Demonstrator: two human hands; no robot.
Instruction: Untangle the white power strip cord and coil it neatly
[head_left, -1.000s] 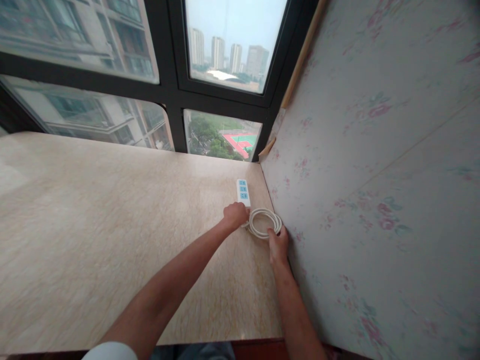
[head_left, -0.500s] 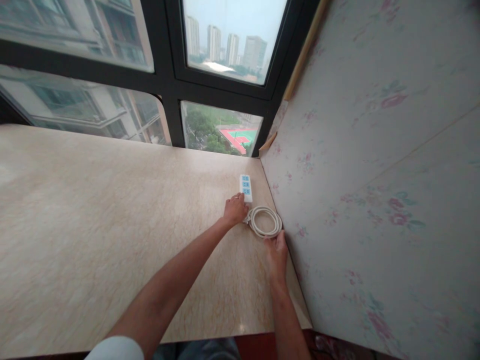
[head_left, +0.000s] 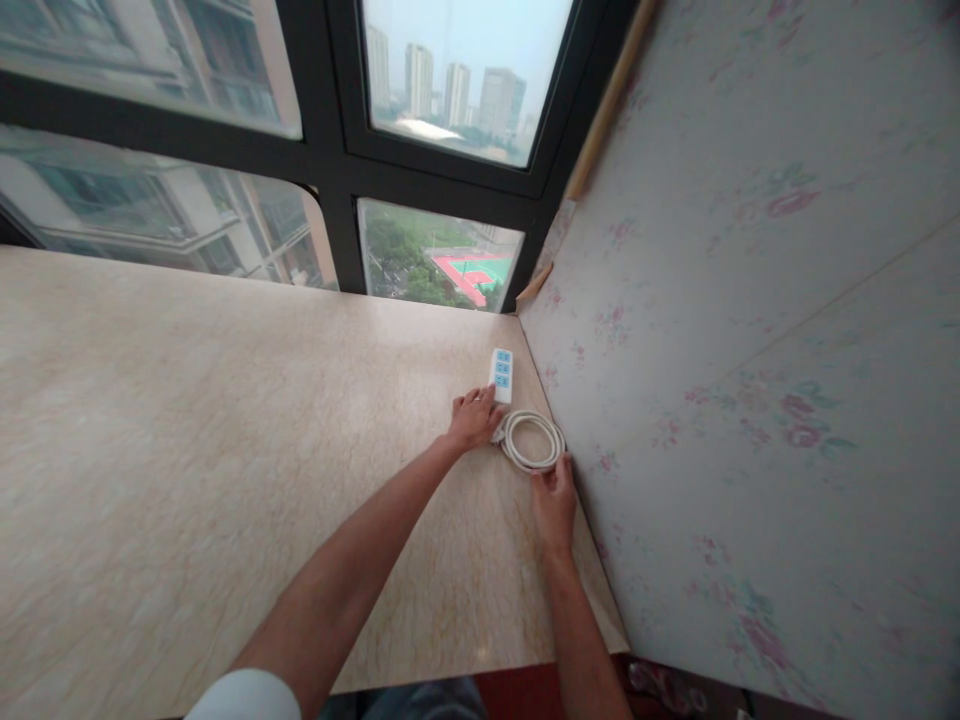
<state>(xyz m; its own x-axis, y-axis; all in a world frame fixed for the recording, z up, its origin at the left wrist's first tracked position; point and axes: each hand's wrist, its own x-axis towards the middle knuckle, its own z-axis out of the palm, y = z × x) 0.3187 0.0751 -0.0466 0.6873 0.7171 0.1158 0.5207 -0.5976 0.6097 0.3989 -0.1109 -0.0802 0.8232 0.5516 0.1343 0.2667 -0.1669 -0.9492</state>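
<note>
A white power strip (head_left: 502, 376) with three blue socket panels lies on the stone-patterned sill near the corner. My left hand (head_left: 474, 418) has its fingers apart, one fingertip touching the strip's near left side. Just nearer to me, a white power cord (head_left: 533, 441) lies in a round coil close to the wall. Its plug end (head_left: 498, 433) sits at the coil's left, partly hidden by my left hand. My right hand (head_left: 555, 500) holds the near edge of the coil between thumb and fingers.
The pale marbled sill (head_left: 225, 430) stretches far to the left. A wall with flowered paper (head_left: 712, 330) rises close on the right. Dark window frames (head_left: 322, 220) stand along the back, with a loose, peeling strip (head_left: 535, 284) at the corner.
The power strip has shifted slightly right and tilted a little, now closer to the wall. My left hand has moved slightly with it. The coil has barely moved.
</note>
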